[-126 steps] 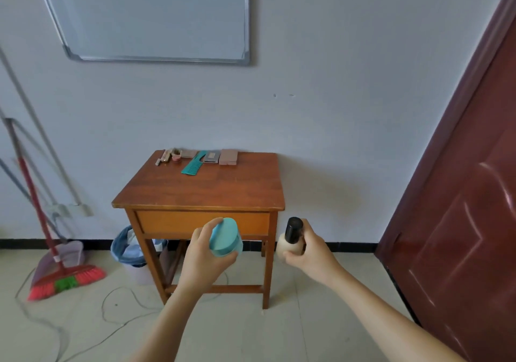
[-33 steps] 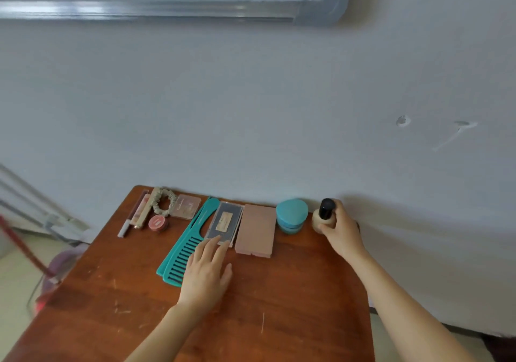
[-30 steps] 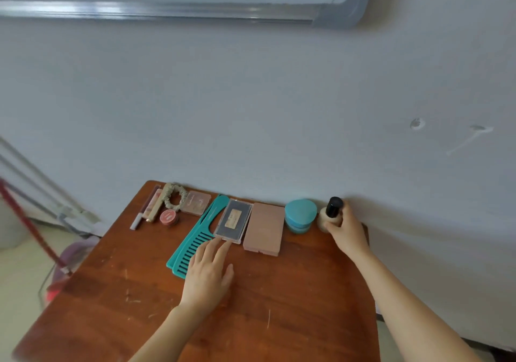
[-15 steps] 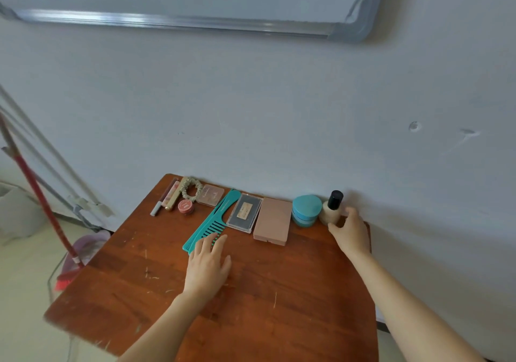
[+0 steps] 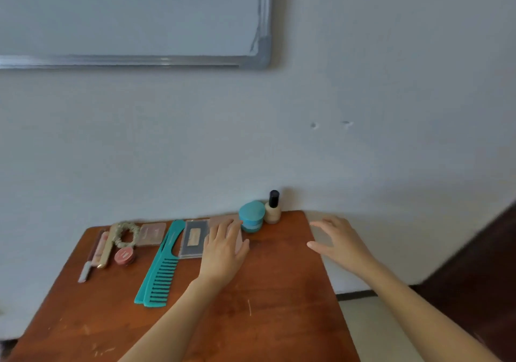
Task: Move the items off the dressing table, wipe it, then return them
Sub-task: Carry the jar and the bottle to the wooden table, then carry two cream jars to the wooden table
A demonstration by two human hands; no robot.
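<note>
Along the back edge of the brown wooden dressing table (image 5: 268, 311) lies a row of items: a pencil and sticks (image 5: 96, 252), a scrunchie (image 5: 125, 233), a small red pot (image 5: 124, 256), a pink compact (image 5: 152, 233), a teal comb (image 5: 162, 266), a grey palette (image 5: 194, 238), a pink case (image 5: 219, 219), a teal jar (image 5: 252, 216) and a black-capped cream bottle (image 5: 273, 208). My left hand (image 5: 223, 250) lies flat with straight fingers over the pink case. My right hand (image 5: 337, 241) hovers with spread fingers past the table's right edge, holding nothing.
A whiteboard (image 5: 134, 18) hangs on the white wall above the table. A dark red door (image 5: 480, 278) stands at the right. Pale floor (image 5: 371, 331) shows beyond the table's right edge.
My right hand has let go of the cream bottle and drawn back to the right, off the table. My left hand has slid right from the comb onto the pink case.
</note>
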